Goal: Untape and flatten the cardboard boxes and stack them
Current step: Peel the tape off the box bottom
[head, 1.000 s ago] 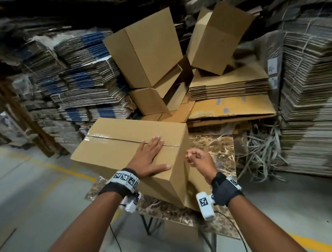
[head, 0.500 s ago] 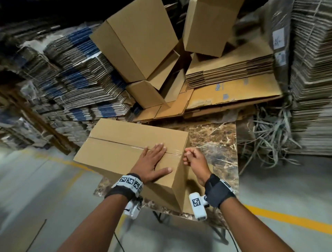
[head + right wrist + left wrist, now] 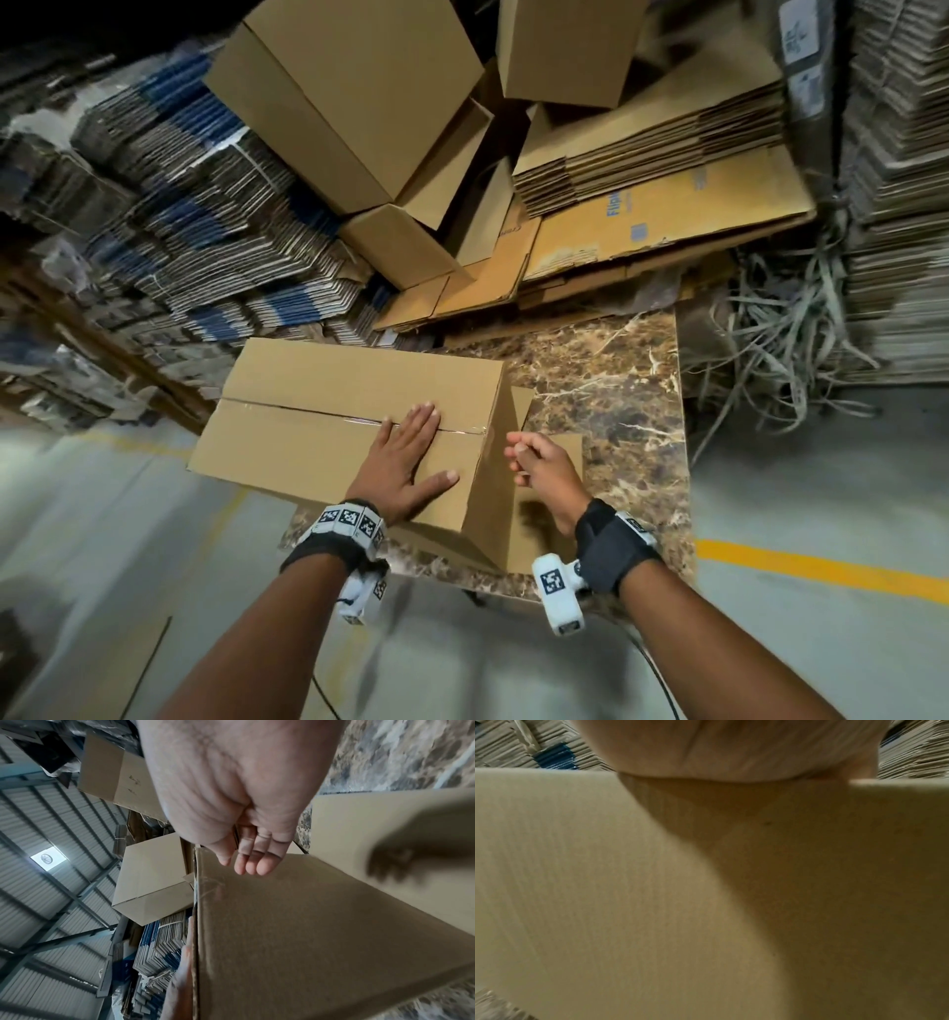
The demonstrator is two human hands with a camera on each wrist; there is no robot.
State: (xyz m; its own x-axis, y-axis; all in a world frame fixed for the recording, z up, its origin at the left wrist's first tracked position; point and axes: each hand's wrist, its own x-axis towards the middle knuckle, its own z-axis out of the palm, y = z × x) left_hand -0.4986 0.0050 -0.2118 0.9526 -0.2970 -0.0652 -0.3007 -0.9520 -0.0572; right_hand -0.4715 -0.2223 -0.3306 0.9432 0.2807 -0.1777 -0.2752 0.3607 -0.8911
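Box sits on table, left part overhanging table edge, seam still taped. Left hand flat on top, fingers spread, pressing across tape. Right hand just beside box's right end, fingers curled; can't tell if it pinches tape end or nothing. Risks: hard pull w/ only palm pressure could slide or tip box off the overhang; thin tape may tear, leaving seam shut; palm over seam blocks the peel.
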